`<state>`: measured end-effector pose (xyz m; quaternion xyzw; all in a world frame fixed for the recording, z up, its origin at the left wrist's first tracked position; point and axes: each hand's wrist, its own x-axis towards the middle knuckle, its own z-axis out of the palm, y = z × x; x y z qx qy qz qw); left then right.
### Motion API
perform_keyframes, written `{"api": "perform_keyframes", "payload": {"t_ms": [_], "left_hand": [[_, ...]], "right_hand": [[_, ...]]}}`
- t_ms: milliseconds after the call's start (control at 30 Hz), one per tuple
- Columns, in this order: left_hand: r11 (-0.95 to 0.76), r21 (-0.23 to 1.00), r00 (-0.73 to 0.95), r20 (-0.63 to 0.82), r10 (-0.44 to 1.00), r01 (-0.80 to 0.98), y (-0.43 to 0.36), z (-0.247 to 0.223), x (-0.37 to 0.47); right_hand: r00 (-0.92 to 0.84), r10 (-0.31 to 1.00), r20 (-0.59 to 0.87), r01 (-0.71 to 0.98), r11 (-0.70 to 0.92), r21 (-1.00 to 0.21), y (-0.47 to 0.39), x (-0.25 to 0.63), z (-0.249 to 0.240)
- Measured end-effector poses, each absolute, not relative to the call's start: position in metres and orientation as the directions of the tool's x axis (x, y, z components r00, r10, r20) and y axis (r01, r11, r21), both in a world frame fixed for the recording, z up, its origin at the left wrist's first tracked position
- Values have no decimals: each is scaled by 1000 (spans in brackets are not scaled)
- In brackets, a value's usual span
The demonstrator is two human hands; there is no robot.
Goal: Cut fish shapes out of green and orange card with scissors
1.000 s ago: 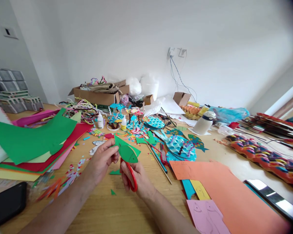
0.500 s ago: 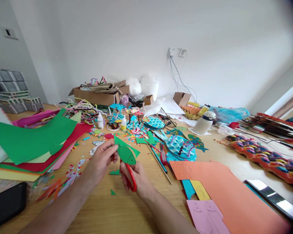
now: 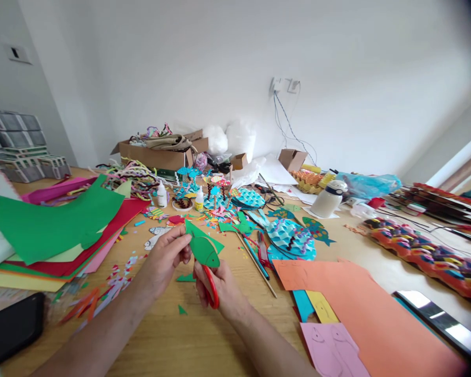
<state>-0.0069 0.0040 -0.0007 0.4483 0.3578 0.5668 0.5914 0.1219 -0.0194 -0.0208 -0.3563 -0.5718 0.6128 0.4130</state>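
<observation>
Between my two hands is a piece of green paper (image 3: 204,250) with a fish drawn on it, its eye and curved outline marked in dark lines. My left hand (image 3: 171,248) pinches the paper at its left edge. Red-handled scissors (image 3: 212,289) are gripped in my right hand (image 3: 222,290), just below the fish; their blades are hidden behind the paper. Small green scraps (image 3: 186,278) lie on the table under my hands.
Coloured paper sheets (image 3: 63,222) pile up at left, near a black phone (image 3: 13,330). Orange paper (image 3: 361,298) and a pink sheet with drawn fish (image 3: 333,348) lie at right. Glue bottles (image 3: 161,195), a white flask (image 3: 329,199) and a cardboard box (image 3: 153,154) stand farther back.
The green paper has tilted very slightly between my hands. Both hands stay almost in place, with the scissors still in my right hand.
</observation>
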Motion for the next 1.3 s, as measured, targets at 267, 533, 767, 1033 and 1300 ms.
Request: {"api": "perform_keyframes", "payload": {"t_ms": [267, 533, 767, 1033, 1300], "left_hand": [[-18, 935, 140, 72, 988, -355, 3, -1, -6], [-16, 936, 142, 70, 987, -351, 4, -1, -7], [-50, 941, 98, 87, 991, -334, 4, 0, -6], [-79, 948, 61, 103, 993, -310, 5, -2, -7], [-65, 947, 93, 99, 991, -316, 5, -4, -7]], "right_hand": [[-392, 919, 42, -79, 12, -997, -17, 123, -26], [-384, 922, 46, -81, 16, -997, -18, 124, -22], [-397, 916, 54, -94, 18, -995, -18, 123, -19], [-405, 913, 45, -74, 16, -997, -17, 124, -24], [-411, 911, 45, -90, 8, -996, -15, 125, -25]]}}
